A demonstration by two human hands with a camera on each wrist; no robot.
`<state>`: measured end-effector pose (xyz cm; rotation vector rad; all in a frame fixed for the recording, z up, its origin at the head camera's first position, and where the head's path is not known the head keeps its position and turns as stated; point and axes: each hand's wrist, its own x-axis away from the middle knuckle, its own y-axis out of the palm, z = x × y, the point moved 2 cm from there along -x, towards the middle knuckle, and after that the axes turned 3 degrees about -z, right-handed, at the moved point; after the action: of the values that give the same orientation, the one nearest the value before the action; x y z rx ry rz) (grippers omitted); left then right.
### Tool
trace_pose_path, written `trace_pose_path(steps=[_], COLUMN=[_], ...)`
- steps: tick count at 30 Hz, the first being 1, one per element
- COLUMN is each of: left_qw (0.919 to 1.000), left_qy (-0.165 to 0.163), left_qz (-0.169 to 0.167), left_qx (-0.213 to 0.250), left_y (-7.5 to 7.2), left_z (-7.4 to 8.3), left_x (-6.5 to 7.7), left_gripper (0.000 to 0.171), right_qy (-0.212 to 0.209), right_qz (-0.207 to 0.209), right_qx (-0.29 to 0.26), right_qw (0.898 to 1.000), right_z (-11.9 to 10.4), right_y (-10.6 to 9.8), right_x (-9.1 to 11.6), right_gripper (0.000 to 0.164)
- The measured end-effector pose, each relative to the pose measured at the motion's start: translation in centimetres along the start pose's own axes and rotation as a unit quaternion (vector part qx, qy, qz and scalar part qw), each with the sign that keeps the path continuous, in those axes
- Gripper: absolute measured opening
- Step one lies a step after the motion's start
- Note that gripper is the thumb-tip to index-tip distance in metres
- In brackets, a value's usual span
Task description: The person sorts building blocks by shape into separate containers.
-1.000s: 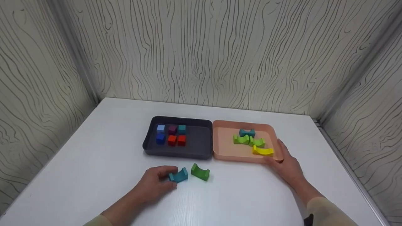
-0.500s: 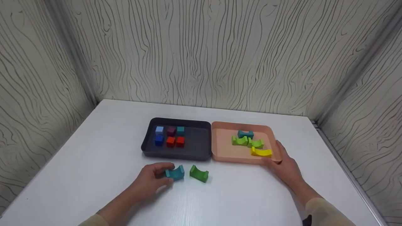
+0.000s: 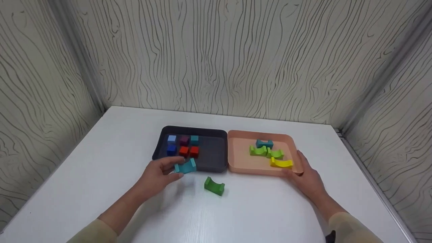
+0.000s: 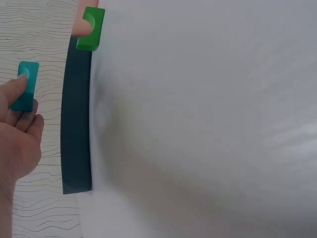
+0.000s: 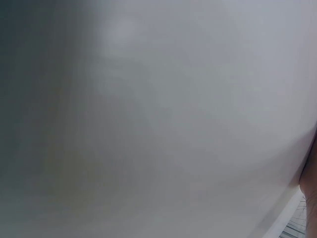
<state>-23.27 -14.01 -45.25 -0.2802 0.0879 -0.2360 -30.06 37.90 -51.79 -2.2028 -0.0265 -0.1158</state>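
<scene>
My left hand [image 3: 158,177] pinches a teal arch block [image 3: 186,166] between thumb and fingers, hollow side up, raised over the front rim of the dark tray [image 3: 212,165]. The left wrist view also shows this teal block [image 4: 25,89] in the fingertips. A green arch block [image 3: 214,186] lies on the white table, right of that hand. My right hand [image 3: 308,179] holds the front right corner of the pink tray [image 3: 244,165], thumb at the front edge and fingers along the right side. The right wrist view shows mostly blurred table.
Several cubes, among them a blue cube [image 3: 171,150] and a red cube [image 3: 194,152], sit in the dark tray's left part. In the pink tray lie a dark teal arch block [image 3: 264,144], two lime arch blocks [image 3: 258,151] and a yellow one [image 3: 281,163]. Patterned panels [image 3: 209,60] enclose the table.
My left hand has lifted the teal arch block off the table and moved it forward and slightly left to the dark tray's front rim. The right hand stays at the pink tray.
</scene>
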Motion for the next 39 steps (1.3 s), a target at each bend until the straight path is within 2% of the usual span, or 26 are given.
trace_pose_path(steps=[8,16,20,23,32,39], left_qw=[0.9997,0.9975,0.9984,0.9984,0.9960,0.9949], left_qy=[0.009,0.054,0.041,0.035,0.071,0.092], left_qz=[-0.017,-0.028,-0.026,-0.027,-0.037,-0.038], left_qx=[0.017,0.035,0.031,0.034,0.040,0.020], left_y=[0.6,1.6,2.2,2.7,4.3,6.3], left_z=[2.4,5.0,6.4,7.5,10.4,12.1], left_x=[-2.2,-5.0,-6.5,-7.7,-11.8,-15.0], left_gripper=[0.047,0.049,0.050,0.050,0.047,0.047], right_qy=[0.004,0.001,0.003,0.004,-0.002,0.004], right_qz=[0.000,0.013,0.009,0.008,0.012,0.013], right_qx=[-0.006,0.009,0.003,0.002,0.008,-0.002], right_qw=[1.000,1.000,1.000,1.000,1.000,1.000], right_z=[0.3,0.0,-0.1,-0.1,-0.3,-0.4], right_y=[-0.1,-0.1,0.0,0.0,0.0,0.0], right_x=[0.3,0.3,0.3,0.3,0.4,0.4], right_gripper=[0.123,0.122,0.122,0.122,0.118,0.118])
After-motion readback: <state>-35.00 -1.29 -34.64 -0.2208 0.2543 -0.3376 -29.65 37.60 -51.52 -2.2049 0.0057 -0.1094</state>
